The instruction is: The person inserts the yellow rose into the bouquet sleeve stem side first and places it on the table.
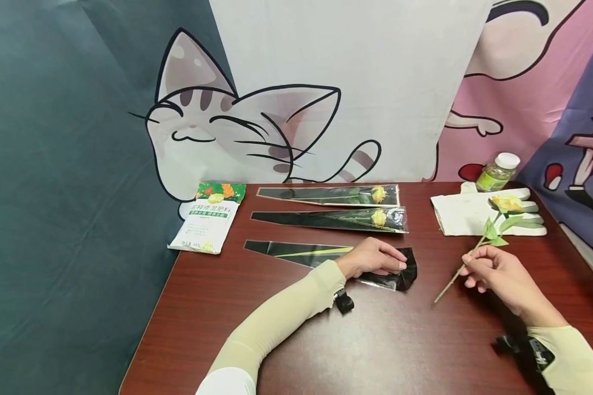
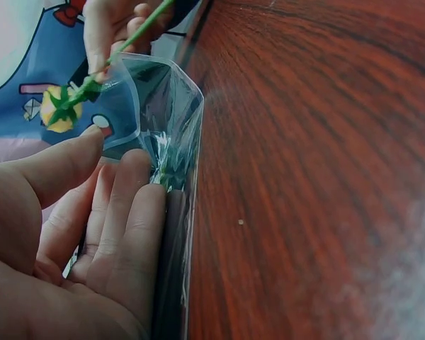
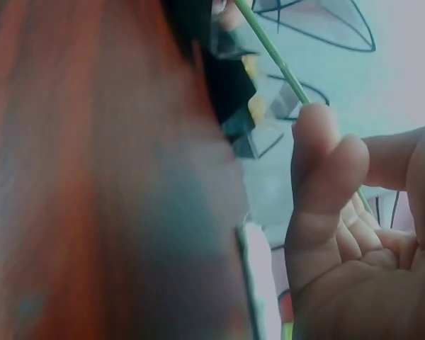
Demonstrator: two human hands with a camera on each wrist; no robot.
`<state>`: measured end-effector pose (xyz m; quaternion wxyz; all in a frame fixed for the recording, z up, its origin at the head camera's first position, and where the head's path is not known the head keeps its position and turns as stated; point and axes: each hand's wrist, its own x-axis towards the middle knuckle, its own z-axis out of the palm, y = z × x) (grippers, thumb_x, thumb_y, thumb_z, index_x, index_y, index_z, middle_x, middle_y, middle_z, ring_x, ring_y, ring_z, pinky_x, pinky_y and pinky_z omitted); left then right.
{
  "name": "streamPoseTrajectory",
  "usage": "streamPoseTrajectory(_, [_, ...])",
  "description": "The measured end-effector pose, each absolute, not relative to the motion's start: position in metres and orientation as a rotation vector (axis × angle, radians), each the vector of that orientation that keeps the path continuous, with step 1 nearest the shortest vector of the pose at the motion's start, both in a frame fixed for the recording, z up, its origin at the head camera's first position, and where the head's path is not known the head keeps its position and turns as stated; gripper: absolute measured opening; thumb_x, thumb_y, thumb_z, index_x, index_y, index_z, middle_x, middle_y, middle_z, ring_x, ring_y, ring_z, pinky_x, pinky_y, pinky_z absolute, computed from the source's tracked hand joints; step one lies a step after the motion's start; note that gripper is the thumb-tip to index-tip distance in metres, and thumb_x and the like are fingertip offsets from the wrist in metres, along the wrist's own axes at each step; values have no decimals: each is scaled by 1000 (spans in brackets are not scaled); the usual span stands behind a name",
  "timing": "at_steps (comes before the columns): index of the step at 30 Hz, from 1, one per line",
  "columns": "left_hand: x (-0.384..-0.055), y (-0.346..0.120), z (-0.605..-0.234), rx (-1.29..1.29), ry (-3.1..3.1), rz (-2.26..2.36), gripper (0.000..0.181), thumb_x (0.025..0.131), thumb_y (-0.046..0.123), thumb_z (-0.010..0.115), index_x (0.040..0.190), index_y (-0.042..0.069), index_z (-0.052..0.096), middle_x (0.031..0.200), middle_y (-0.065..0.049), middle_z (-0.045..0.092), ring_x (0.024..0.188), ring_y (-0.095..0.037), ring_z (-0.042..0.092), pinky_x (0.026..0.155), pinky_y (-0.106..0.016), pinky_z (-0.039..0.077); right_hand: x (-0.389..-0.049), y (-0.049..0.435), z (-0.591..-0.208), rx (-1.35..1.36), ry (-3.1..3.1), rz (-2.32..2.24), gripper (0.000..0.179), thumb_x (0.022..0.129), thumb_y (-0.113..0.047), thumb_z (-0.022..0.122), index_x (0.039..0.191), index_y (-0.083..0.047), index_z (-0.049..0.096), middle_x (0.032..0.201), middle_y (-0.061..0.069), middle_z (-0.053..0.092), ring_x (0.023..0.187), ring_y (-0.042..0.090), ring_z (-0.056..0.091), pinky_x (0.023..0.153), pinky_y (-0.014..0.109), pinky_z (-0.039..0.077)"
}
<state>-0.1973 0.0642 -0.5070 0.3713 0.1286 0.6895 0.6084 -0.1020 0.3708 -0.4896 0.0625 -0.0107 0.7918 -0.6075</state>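
Observation:
My right hand [image 1: 496, 274] pinches the stem of a yellow rose [image 1: 506, 203] between thumb and fingertips, with the bloom pointing away and the cut end slanting toward the left hand. Green leaves sit below the bloom. My left hand [image 1: 374, 257] grips a black and clear flower sleeve [image 1: 291, 251] near its wide end, on the table. In the left wrist view the mouth of the sleeve [image 2: 171, 92] gapes beside the fingertips. A yellow-green strip shows along the sleeve. The right wrist view shows the stem [image 3: 280, 67] passing through the pinching fingertips.
Two sleeves with yellow roses, a far one [image 1: 321, 195] and a nearer one [image 1: 321, 219], lie behind the left hand. A fertilizer bag [image 1: 205, 225] lies at the table's left edge. White gloves [image 1: 457, 211] and a lidded jar [image 1: 496, 174] are at the back right.

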Motion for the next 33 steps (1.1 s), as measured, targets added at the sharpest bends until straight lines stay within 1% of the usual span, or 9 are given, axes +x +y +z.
streamPoseTrajectory(4, [-197,64,-507,322,1763,1563,14,90,13,86,103,13,86,89,-3,83,81,-9,77,72,-27,65,-108,360,-481,-14,2333,-1970,9,108,-13,62,102,-8,58,81,0,79,60,12,71,46,26,55])
streamPoseTrajectory(13, [-197,64,-507,331,1764,1559,16,89,14,86,105,13,85,90,-1,83,82,-8,77,72,-25,64,-124,338,-471,34,2320,-2092,10,107,-14,64,101,-9,59,81,-3,80,60,10,72,47,24,53])
streamPoseTrajectory(16, [-197,64,-508,331,1766,1564,15,90,14,86,105,12,85,89,-2,83,81,-8,77,71,-25,64,-130,334,-473,54,2369,-2071,13,106,-16,66,100,-8,58,79,-5,80,58,9,72,46,24,54])
streamPoseTrajectory(22, [-196,65,-507,307,1773,1578,13,89,13,86,102,13,85,86,-2,82,80,-10,77,69,-26,65,-138,328,-486,65,2543,-1933,16,108,-19,64,101,-8,56,78,-8,80,57,7,71,46,25,56])
streamPoseTrajectory(29, [-195,66,-506,278,1778,1596,11,89,11,86,99,14,85,89,-5,83,82,-11,79,69,-29,67,-140,317,-498,98,2605,-1905,21,109,-23,63,102,-6,54,76,-16,78,56,5,70,45,25,56])
streamPoseTrajectory(33, [-193,70,-503,260,1844,1626,7,89,9,85,95,12,85,83,-4,82,77,-12,78,68,-31,67,-140,312,-500,136,2595,-1945,22,108,-24,63,102,-5,55,76,-16,77,55,5,69,44,24,55])
